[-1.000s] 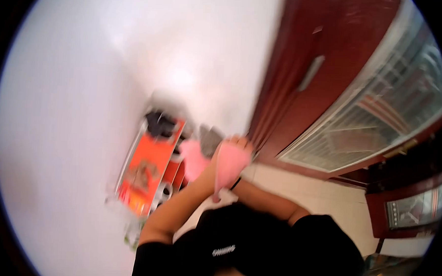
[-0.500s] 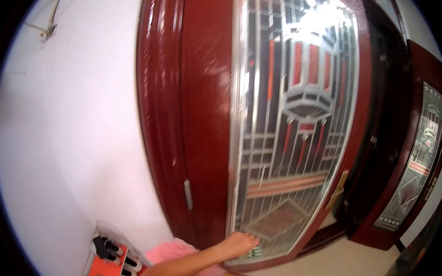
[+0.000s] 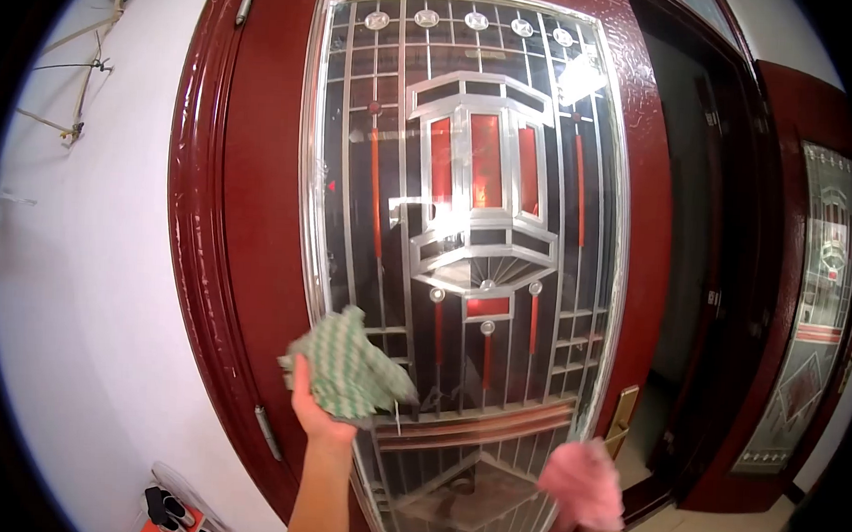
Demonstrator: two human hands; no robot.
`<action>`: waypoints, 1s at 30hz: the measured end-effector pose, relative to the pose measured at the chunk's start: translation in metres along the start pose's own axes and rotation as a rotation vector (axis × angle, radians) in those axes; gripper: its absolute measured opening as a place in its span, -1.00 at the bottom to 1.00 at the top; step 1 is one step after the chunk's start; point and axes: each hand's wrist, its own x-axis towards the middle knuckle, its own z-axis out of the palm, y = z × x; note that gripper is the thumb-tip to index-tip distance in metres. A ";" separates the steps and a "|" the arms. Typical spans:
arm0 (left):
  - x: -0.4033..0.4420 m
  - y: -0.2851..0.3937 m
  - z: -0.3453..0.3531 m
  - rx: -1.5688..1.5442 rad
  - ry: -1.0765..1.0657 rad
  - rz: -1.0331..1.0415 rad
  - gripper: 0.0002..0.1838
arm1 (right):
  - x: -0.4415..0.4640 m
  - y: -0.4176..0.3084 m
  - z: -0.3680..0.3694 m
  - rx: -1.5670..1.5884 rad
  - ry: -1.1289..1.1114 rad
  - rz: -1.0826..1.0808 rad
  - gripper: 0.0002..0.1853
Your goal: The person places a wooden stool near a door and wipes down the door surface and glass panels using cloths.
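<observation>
In front of me stands a dark red door (image 3: 254, 287) with a tall glass panel (image 3: 483, 364) set with silver bars and red pieces. My left hand (image 3: 320, 413) holds a green and white striped cloth (image 3: 350, 367) up at the panel's lower left edge. Its thumb shows; the cloth hides most of the fingers. At the panel's lower right, my right hand is covered by a pink cloth (image 3: 585, 482), blurred by motion. Only the wrist shows below, and the hand seems closed in the cloth. Whether either cloth touches the glass, I cannot tell.
A gold door handle (image 3: 621, 422) sits on the door's right side. Beyond it are a dark doorway (image 3: 684, 230) and another red door with a glass panel (image 3: 824, 255). Shoes (image 3: 168, 511) lie at lower left beside the white wall (image 3: 93, 280).
My arms, crossed low before, are now apart. The left hand has moved up and left with the striped cloth; the right has swung right with the pink cloth. My view has turned towards the panel.
</observation>
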 end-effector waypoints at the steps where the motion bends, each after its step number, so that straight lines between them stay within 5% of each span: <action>1: 0.004 -0.001 0.009 0.047 -0.024 0.069 -0.39 | 0.006 -0.032 0.001 0.075 -0.082 -0.107 -0.83; 3: 0.021 -0.005 0.017 0.245 -0.102 0.238 -0.40 | 0.018 -0.090 0.031 0.443 -0.367 -0.200 -0.80; 5: 0.044 -0.018 0.024 0.511 -0.138 0.386 -0.44 | 0.024 -0.126 0.113 1.325 -0.343 -0.041 -0.69; 7: 0.106 -0.032 -0.005 0.688 -0.203 0.522 -0.49 | 0.062 -0.154 0.139 1.828 -0.510 0.038 -0.59; 10: 0.128 -0.060 0.041 1.427 -0.476 0.767 -0.33 | 0.146 -0.180 0.169 1.833 -0.867 0.047 -0.73; 11: 0.121 -0.071 0.061 1.672 -0.394 0.907 -0.24 | 0.168 -0.187 0.187 1.802 -0.944 0.066 -0.77; 13: 0.135 -0.078 0.079 2.028 -0.656 1.092 -0.19 | 0.204 -0.175 0.200 2.041 -0.978 0.418 -0.75; 17: 0.138 -0.084 0.084 2.204 -0.730 1.027 -0.28 | 0.283 -0.111 0.210 2.752 -0.408 2.019 -0.69; 19: 0.128 -0.064 0.115 2.627 -0.631 0.687 -0.36 | 0.312 -0.074 0.217 2.677 0.079 2.581 -0.65; 20: 0.129 -0.053 0.125 2.824 -0.581 0.479 -0.40 | 0.320 -0.058 0.222 2.573 0.264 2.673 -0.64; 22: 0.173 -0.026 0.090 2.578 -0.401 1.289 -0.47 | 0.292 -0.078 0.266 3.010 0.868 2.200 -0.63; 23: 0.189 -0.007 0.096 2.509 -0.343 1.439 -0.49 | 0.294 -0.093 0.285 3.150 1.183 1.899 -0.61; 24: 0.203 0.009 0.111 2.429 -0.289 1.592 -0.50 | 0.335 -0.092 0.280 2.590 1.192 2.536 -0.59; 26: 0.225 0.013 0.124 2.331 -0.284 1.762 -0.51 | 0.341 -0.134 0.291 2.898 0.752 2.490 -0.55; 27: 0.235 0.014 0.130 2.308 -0.255 1.801 -0.52 | 0.338 -0.157 0.287 2.763 0.662 2.678 -0.53; 28: 0.240 0.014 0.138 2.357 -0.210 1.766 -0.53 | 0.349 -0.181 0.279 3.173 0.376 2.429 -0.54; 29: 0.243 0.013 0.145 2.423 -0.162 1.705 -0.53 | 0.379 -0.202 0.257 2.763 0.178 2.739 -0.54; 30: 0.247 0.013 0.151 2.487 -0.113 1.644 -0.54 | 0.393 -0.219 0.237 2.827 -0.262 2.629 -0.52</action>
